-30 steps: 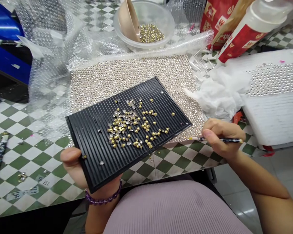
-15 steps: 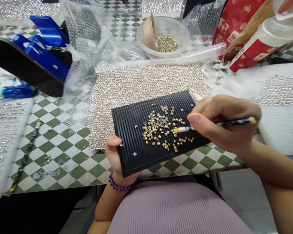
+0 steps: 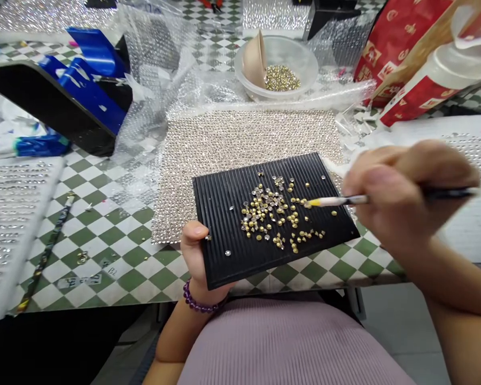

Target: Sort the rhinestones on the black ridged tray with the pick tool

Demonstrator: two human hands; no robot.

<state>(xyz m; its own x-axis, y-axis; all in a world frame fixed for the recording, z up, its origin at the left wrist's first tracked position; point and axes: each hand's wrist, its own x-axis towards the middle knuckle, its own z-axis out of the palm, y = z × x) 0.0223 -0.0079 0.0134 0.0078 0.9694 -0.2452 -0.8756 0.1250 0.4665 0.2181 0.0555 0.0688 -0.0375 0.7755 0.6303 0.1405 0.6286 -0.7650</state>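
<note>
Being kept level, a ribbed black rubber tray (image 3: 220,224) is gripped by the left hand (image 3: 195,251), thumb over its edge, a white-tipped black pencil (image 3: 332,201) pinched by the right hand (image 3: 409,192).

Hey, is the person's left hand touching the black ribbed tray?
Touching. The head view shows the left hand holding the black ribbed tray from beneath, with the thumb against the tray's edge.
</note>
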